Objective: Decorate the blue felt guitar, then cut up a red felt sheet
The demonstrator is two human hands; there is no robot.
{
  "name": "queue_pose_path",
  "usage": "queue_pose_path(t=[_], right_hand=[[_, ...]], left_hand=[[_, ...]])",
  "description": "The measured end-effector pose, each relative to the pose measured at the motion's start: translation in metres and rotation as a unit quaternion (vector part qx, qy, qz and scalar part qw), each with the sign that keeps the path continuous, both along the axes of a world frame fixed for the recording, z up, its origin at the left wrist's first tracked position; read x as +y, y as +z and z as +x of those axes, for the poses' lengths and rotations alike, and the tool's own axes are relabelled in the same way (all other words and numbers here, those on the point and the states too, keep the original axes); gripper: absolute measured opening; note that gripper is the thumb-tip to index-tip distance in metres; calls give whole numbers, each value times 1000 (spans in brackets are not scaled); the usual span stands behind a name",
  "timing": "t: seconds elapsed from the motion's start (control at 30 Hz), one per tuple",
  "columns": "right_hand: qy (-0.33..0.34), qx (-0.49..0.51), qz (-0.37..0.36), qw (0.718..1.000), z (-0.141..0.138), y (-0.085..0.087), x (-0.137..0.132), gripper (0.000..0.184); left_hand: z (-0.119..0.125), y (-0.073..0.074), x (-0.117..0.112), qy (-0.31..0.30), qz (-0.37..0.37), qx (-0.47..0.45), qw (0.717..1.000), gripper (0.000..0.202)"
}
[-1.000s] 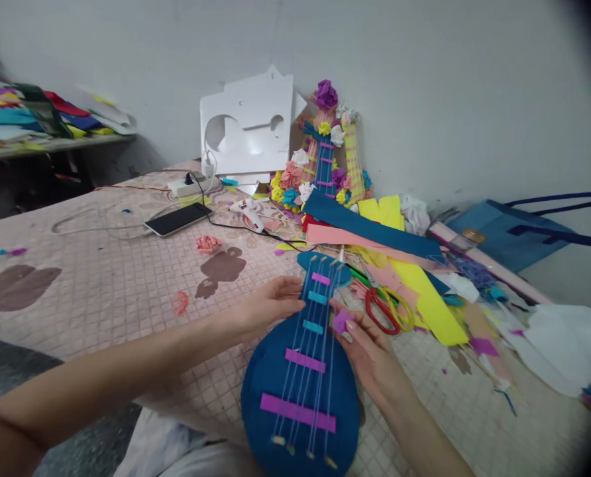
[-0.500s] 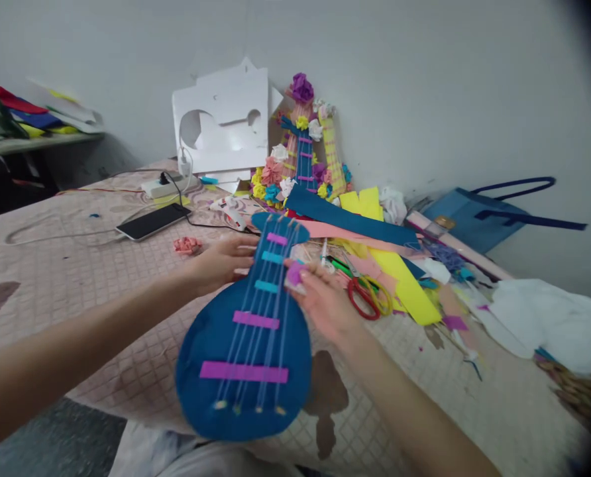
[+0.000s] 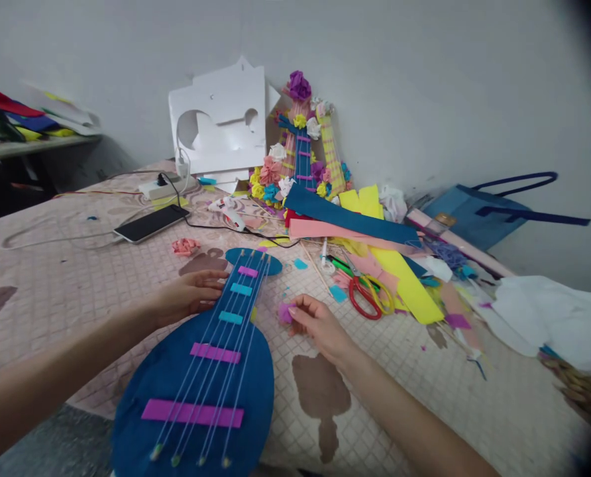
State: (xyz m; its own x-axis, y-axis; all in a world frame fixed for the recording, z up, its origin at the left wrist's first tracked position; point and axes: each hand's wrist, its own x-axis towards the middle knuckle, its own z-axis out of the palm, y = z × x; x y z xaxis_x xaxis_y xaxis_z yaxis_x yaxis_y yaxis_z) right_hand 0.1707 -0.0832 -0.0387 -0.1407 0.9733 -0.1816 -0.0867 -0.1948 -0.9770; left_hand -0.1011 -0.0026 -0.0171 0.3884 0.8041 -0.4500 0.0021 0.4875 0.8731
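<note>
A blue craft guitar [image 3: 176, 371] with white strings and purple and turquoise strips lies tilted at the table's near edge, its neck pointing away from me. My left hand [image 3: 189, 293] is at the left side of the neck, fingers stretched out; whether the fingertips touch its edge or reach beneath it I cannot tell. To the right of the neck, my right hand [image 3: 315, 324] pinches a small crumpled purple paper piece [image 3: 285, 313] between thumb and fingers. A pink crumpled paper flower [image 3: 185, 247] rests beyond my left hand.
Scissors [image 3: 365, 297], coloured paper strips [image 3: 355, 218] and sticks lie at right. Decorated paper guitars [image 3: 303, 152] lean on the wall. A glue gun [image 3: 228, 212], its cord, a phone [image 3: 151, 223] and a power strip [image 3: 163, 187] are farther back. A blue bag [image 3: 479, 215] stands far right.
The guitar has moved nearer and to the left, lower against the table. My left hand went with its neck. My right hand has drawn lower, away from the neck, still pinching the purple paper.
</note>
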Motion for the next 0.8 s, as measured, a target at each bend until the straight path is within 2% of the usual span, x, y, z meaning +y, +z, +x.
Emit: queue_pose_path(t=[0.1,0.3,0.5,0.6,0.7,0.8], right_hand=[[-2,-119,38,992,21,0,10,32],[-32,-241,101,965,63,6,56,23],[-79,-394,178,898,88,26,119,4],[-95,-462,222,854,87,33,133,12],[-50,-504,247,826,78,30,136,12],[24,-521,253,815,68,21,141,9]], left_hand=[[10,-5,2,-2,11,0,1000,58],[35,-4,9,7,15,-14,1000,47],[46,-3,17,31,19,-15,999,46],[48,-4,20,23,29,-16,999,47],[50,-8,23,18,43,-12,999,47],[52,-12,25,23,54,-7,998,48]])
